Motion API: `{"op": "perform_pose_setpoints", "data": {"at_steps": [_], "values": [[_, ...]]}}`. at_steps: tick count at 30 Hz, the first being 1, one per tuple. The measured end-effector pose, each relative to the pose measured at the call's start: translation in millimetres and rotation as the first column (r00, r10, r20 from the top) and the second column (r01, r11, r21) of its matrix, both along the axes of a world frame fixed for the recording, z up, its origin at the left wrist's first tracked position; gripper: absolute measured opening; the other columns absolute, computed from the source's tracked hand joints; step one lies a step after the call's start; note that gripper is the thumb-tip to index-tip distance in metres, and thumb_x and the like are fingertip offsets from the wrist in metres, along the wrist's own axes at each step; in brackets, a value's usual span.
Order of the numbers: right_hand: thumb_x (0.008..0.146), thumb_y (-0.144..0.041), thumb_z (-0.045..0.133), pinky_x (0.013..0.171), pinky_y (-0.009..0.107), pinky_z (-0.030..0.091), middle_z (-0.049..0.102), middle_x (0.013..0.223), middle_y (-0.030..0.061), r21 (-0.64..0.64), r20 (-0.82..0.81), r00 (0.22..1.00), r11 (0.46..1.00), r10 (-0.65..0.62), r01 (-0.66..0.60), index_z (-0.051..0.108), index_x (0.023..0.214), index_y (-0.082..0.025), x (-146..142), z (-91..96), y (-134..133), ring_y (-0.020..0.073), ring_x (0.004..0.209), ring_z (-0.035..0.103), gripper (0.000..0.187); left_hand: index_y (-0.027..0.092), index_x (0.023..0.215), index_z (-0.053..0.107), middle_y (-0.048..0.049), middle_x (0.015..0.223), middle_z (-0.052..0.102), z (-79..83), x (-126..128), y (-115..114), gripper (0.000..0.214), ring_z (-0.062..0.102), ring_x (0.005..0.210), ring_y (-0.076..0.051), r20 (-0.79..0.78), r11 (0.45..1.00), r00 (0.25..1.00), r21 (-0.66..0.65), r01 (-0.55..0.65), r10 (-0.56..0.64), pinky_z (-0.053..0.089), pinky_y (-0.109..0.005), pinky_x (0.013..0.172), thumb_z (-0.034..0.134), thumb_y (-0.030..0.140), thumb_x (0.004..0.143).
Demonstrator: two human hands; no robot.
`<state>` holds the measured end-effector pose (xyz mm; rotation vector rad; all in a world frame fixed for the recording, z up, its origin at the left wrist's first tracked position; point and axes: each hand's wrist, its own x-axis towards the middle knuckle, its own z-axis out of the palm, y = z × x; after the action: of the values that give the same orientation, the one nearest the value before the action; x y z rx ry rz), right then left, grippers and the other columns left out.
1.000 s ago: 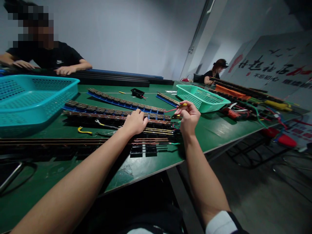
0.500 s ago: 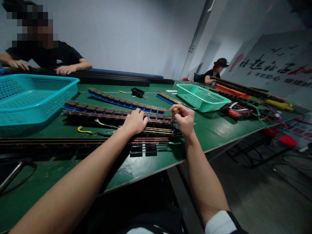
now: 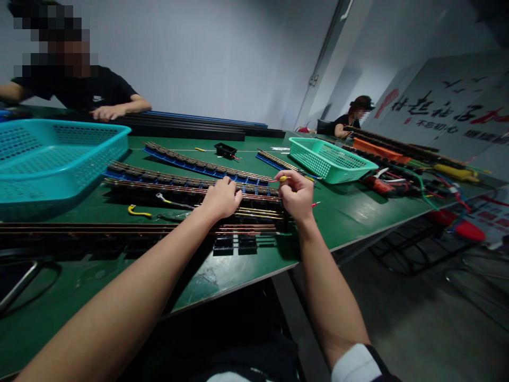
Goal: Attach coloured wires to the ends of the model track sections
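Observation:
My left hand [image 3: 221, 199] lies over a long strip with copper-coloured rails on a blue and black base [image 3: 175, 184], its fingers curled onto the strip. At the strip's right end, my right hand [image 3: 298, 195] is closed in a pinch on a small yellow piece with red wire [image 3: 283, 179]. A red tip shows on the other side of this hand; whether it belongs to the same wire I cannot tell. Behind the hands lies another blue-based rail strip [image 3: 207, 165]. Nearer to me, a long dark rail strip [image 3: 99, 231] runs along the table.
A blue basket [image 3: 59, 178] stands at left, a green basket [image 3: 334, 172] at back right. Beside the latter lies a red and black tool [image 3: 385, 185]. A yellow hook-shaped piece [image 3: 139, 212] and a small black tray [image 3: 225, 150] lie on the table. Two people sit across it.
My right hand has shifted slightly left and turned, and a red tip now shows at its right side. My left hand stays put. One hand of the person at left has moved left.

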<state>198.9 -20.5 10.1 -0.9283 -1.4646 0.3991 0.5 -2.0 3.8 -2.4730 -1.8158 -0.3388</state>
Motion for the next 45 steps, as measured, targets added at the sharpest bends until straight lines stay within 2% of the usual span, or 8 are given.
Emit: {"op": "perform_pose_setpoints", "data": {"at_steps": [5,12,18,24,28,32,37,45], "values": [[0.069,-0.017,0.050,0.044,0.022,0.032,0.053,0.058,-0.0066,0.077,-0.361,0.921,0.979,-0.147,0.187,0.060,0.085,-0.021,5.2,6.2,2.5,0.0070,0.045,0.045,0.019,0.012,0.120,0.063,-0.0172,0.136,0.056,0.3,-0.5,-0.4,0.043,0.054,0.126,-0.031,0.000,1.000,1.000,-0.002,0.007,-0.007,0.049,-0.043,0.100,0.032,0.035,0.102],[0.061,-0.013,0.049,0.079,0.036,0.056,0.055,0.056,-0.0085,0.287,-0.445,0.889,0.923,-0.109,0.257,0.062,0.096,-0.023,18.2,9.6,-13.6,0.0089,0.046,0.050,0.038,0.015,0.118,0.064,-0.0162,0.135,0.057,0.3,-1.0,0.0,0.041,0.054,0.126,-0.030,0.012,1.000,1.000,-0.001,0.004,-0.004,0.049,-0.041,0.100,0.034,0.036,0.102],[0.058,-0.013,0.046,0.069,0.040,0.056,0.055,0.053,-0.0062,0.353,-0.549,0.834,0.887,-0.061,0.297,0.066,0.093,-0.021,18.0,4.0,-43.0,0.0121,0.040,0.047,0.041,0.012,0.119,0.064,-0.0177,0.134,0.057,-1.5,-1.0,1.5,0.042,0.054,0.125,-0.032,0.012,1.000,1.000,0.002,0.007,-0.007,0.049,-0.044,0.100,0.034,0.036,0.102],[0.059,-0.013,0.048,0.071,0.037,0.056,0.056,0.053,-0.0079,0.328,-0.466,0.882,0.911,-0.074,0.250,0.065,0.094,-0.023,13.6,-9.0,-31.3,0.0109,0.043,0.052,0.041,0.013,0.118,0.064,-0.0166,0.134,0.057,-0.6,-0.8,1.2,0.041,0.055,0.125,-0.030,0.006,1.000,1.000,0.008,0.008,-0.008,0.050,-0.042,0.100,0.034,0.036,0.102],[0.063,-0.012,0.051,0.054,0.027,0.048,0.057,0.054,-0.0075,0.281,-0.353,0.936,0.953,-0.008,0.114,0.068,0.091,-0.024,14.1,-20.5,-34.9,0.0109,0.046,0.055,0.035,0.013,0.119,0.064,-0.0166,0.134,0.057,0.3,-0.6,0.5,0.041,0.055,0.125,-0.031,0.000,1.000,1.000,0.010,0.003,-0.003,0.049,-0.042,0.100,0.034,0.036,0.102],[0.067,-0.011,0.051,0.046,0.024,0.039,0.057,0.059,-0.0059,0.173,-0.032,0.999,0.984,0.043,-0.036,0.071,0.091,-0.024,15.1,-27.0,-43.9,0.0098,0.045,0.052,0.034,0.013,0.118,0.064,-0.0166,0.134,0.057,0.5,-0.2,-0.1,0.042,0.055,0.125,-0.030,0.007,1.000,1.000,0.007,0.001,-0.001,0.049,-0.041,0.100,0.032,0.036,0.102],[0.063,-0.007,0.052,0.071,0.034,0.055,0.054,0.054,-0.0060,0.214,0.365,0.924,0.955,0.114,-0.203,0.073,0.090,-0.026,13.8,-25.8,-43.3,0.0172,0.068,0.062,0.039,0.014,0.119,0.064,-0.0162,0.135,0.057,0.6,0.3,-0.7,0.041,0.055,0.126,-0.030,0.014,1.000,1.000,0.010,-0.007,0.007,0.049,-0.041,0.100,0.032,0.035,0.102],[0.063,-0.007,0.052,0.069,0.032,0.053,0.063,0.062,-0.0033,0.145,0.352,0.930,0.975,0.107,-0.167,0.070,0.084,-0.025,10.0,-25.6,-47.5,0.0172,0.073,0.064,0.033,0.013,0.120,0.064,-0.0165,0.134,0.057,-1.0,0.0,0.2,0.042,0.055,0.125,-0.031,0.009,1.000,1.000,0.017,-0.005,0.005,0.049,-0.042,0.100,0.033,0.036,0.102]]}}
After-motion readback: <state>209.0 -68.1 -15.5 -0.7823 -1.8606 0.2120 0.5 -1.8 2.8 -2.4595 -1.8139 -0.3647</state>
